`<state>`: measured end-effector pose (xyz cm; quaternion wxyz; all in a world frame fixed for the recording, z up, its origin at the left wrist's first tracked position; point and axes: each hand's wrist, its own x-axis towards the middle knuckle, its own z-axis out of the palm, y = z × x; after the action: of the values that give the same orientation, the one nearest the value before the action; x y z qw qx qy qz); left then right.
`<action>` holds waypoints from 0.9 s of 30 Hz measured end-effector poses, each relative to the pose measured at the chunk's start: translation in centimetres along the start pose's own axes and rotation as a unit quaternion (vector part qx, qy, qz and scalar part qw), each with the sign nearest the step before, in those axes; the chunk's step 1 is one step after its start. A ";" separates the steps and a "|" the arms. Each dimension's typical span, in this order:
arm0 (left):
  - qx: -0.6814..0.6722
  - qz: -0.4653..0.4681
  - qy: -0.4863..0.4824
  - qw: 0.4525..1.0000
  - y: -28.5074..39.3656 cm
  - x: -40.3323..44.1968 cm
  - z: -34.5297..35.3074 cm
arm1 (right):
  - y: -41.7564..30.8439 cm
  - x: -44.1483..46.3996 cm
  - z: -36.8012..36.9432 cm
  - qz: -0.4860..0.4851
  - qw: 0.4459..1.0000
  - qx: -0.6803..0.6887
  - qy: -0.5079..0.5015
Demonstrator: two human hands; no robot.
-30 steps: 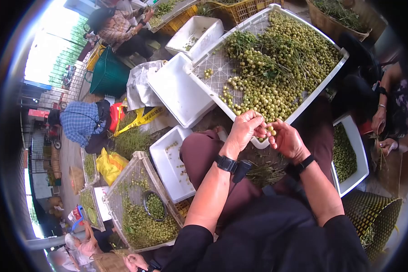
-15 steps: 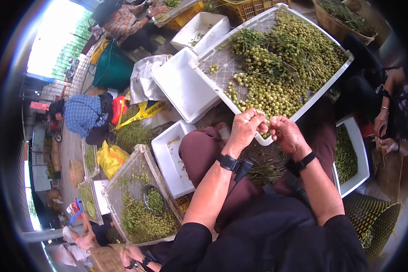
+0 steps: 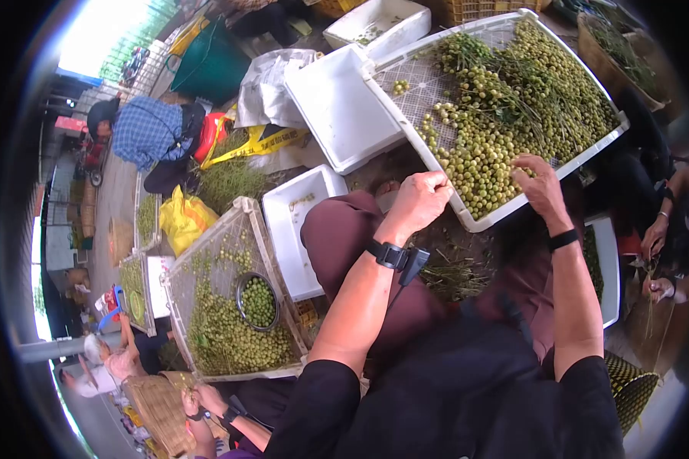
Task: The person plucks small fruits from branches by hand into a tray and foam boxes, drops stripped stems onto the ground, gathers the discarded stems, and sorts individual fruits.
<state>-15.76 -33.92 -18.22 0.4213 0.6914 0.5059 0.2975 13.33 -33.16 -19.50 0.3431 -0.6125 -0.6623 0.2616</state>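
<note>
A white mesh tray [image 3: 417, 157] slopes in front of me, heaped with small round green fruit [image 3: 478, 172] and a pile of thin stems [image 3: 532, 96]. My left hand [image 3: 421, 200] is closed just outside the tray's near left edge; what its fingers pinch, if anything, is too small to name. Over the fruit near the tray's front right edge is my right hand [image 3: 540, 182], its fingers curled and apart, with nothing clearly held in them.
White bins [image 3: 337, 107] stand left of the tray. A second mesh tray [image 3: 246, 218] holds fruit and a round bowl [image 3: 257, 301]. At the right, a co-worker's hands [image 3: 655, 237] hold stems beside a white bin [image 3: 606, 268]. Loose stems [image 3: 455, 277] lie between my knees.
My hands have separated: the right moved right over the fruit and its fingers opened, while the left stays closed by the tray's edge. The whole view has shifted, with the tray further right.
</note>
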 end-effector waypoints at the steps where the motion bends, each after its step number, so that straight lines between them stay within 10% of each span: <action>1: 0.065 0.032 0.005 0.997 -0.3 -0.5 -0.2 | -0.1 0.2 0.4 -0.037 0.998 0.009 0.045; 4: 0.177 0.062 -0.016 0.982 -1.5 -1.8 -0.4 | -1.8 -1.6 -1.1 0.146 0.957 0.229 -0.103; 8: 0.175 0.050 -0.090 0.979 -1.7 -2.8 -0.9 | -4.1 -4.8 -2.3 0.199 0.933 0.172 -0.245; 17: 0.314 0.017 -0.197 0.929 -0.7 -5.0 -2.3 | -4.6 -7.2 -4.0 0.193 0.940 0.172 -0.223; 23: 0.086 0.378 -0.096 0.917 16.7 -12.4 -5.5 | -3.6 -7.3 -3.8 0.208 0.937 0.180 -0.214; 27: 0.175 0.446 -0.160 0.863 22.8 -17.0 -6.8 | -3.9 -7.2 -1.9 0.204 0.932 0.194 -0.229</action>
<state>-16.49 -51.20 5.36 0.1907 0.9439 0.1129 0.2449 12.42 -40.87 -16.24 0.2338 -0.5796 -0.5200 0.5822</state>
